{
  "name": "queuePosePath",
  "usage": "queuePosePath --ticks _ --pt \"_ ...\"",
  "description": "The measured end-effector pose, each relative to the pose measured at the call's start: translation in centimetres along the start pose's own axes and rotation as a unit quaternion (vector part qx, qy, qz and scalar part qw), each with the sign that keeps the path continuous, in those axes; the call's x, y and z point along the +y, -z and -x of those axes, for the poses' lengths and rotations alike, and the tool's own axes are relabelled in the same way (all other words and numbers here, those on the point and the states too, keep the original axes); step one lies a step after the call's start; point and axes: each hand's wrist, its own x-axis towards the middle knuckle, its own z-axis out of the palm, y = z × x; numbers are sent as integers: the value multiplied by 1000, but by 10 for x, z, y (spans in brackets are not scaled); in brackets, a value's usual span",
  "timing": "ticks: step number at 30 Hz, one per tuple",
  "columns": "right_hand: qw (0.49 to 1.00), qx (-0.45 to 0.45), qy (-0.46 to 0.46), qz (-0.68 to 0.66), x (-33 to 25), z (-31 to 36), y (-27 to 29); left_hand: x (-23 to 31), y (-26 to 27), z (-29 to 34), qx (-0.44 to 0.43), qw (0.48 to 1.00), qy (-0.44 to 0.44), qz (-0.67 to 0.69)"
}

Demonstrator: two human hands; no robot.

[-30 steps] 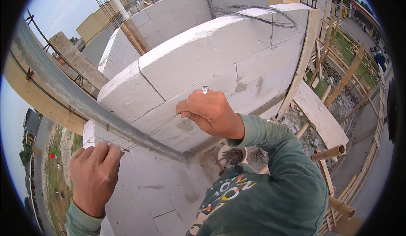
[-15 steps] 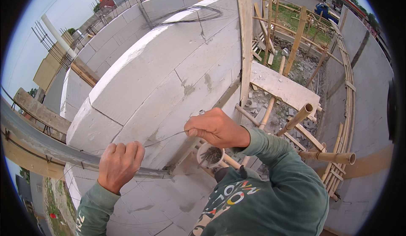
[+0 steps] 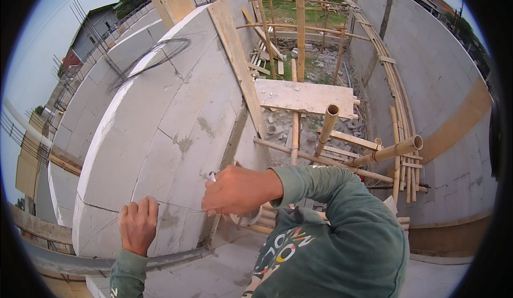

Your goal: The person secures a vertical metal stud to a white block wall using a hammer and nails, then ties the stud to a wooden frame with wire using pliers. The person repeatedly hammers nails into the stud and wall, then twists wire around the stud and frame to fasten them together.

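Note:
A thin wire (image 3: 179,207) runs between my two hands in front of a pale block wall (image 3: 160,153). My left hand (image 3: 138,226) is closed on the wire, knuckles up, near the wall's lower left part. Closed on the wire's other side is my right hand (image 3: 238,191). A small silvery end of something (image 3: 212,176) sticks out above the right fist; the rest of it is hidden in the palm. Below the right wrist a bucket (image 3: 247,219) shows only in part. A loose coil of dark wire (image 3: 155,57) lies over the top of the wall.
Bamboo poles (image 3: 382,152) of a scaffold stick up at the right, one end toward me. Beyond lies a pale board (image 3: 304,96) over rubble. A timber plank (image 3: 235,63) stands along the wall's end. A long grey beam (image 3: 101,266) crosses the lower left.
The view has swung to the right and toward the far yard. Both hands sit lower in the picture, still closed with wire between them. My right forearm now lies more level.

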Motion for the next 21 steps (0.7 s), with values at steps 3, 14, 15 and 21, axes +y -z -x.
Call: queuePosePath --ticks 3,14,15,21 --pt "992 120 -2 34 29 -4 20 42 3 -5 46 981 -160 100" --pt "997 28 -58 40 44 25 -2 -30 37 -13 160 986 -9 -47" --pt "998 27 -51 16 41 27 -3 -34 29 -9 147 988 -3 -36" --pt "994 67 -82 25 64 32 7 -45 -4 16 96 994 51 18"
